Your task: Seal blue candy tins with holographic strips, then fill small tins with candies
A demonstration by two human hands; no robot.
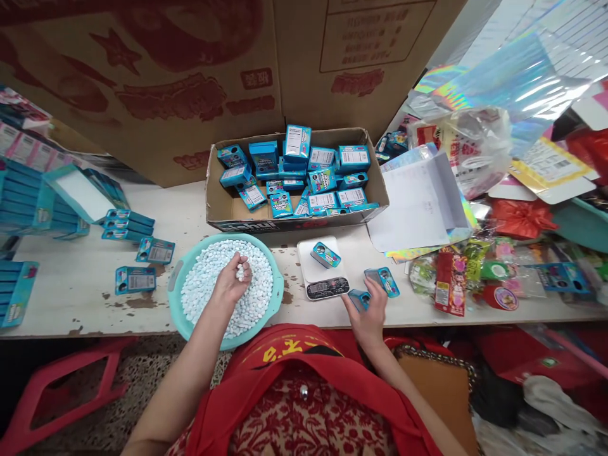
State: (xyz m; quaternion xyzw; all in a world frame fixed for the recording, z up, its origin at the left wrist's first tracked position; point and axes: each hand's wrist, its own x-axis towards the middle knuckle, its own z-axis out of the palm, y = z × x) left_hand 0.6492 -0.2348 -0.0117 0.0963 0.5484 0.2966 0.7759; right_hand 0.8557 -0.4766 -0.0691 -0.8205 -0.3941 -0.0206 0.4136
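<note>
Over a turquoise basin [173,310] full of small white candies [202,278], my left hand [230,282] is closed with several candies showing between its fingers. My right hand [373,313] has thumb and fingers around a small blue candy box [360,299] at the table's front part. Its fingertips also reach a second blue box, beside a third blue box [390,283]; whether they touch it I cannot tell. Left of that hand, a small digital scale [327,288] carries a blue box [326,255] on its white plate.
Behind the basin stands an open carton [285,225] with many blue boxes. A large cardboard box [285,76] rises at the back. Blue boxes [135,280] lie on the left. White cardboard [418,209], plastic bags and candy packets [451,282] crowd the right.
</note>
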